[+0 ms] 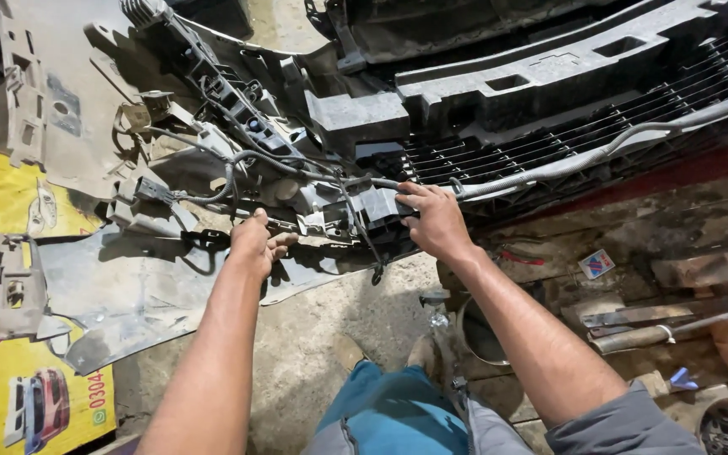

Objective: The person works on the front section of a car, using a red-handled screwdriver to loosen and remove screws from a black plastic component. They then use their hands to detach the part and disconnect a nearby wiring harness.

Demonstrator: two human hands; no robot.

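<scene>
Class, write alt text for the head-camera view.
Two bare hands, left hand and right hand, grip wiring and a black connector on a dusty car bumper lying on a concrete floor.

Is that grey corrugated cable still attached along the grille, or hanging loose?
Attached. The grey cable lies along the black grille, running to the black bracket held by the right hand. Its fastenings are too small to tell.

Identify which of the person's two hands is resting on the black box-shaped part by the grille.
The right hand: it lies on the black box beside the grille. The left hand sits further left, among the wires.
</scene>
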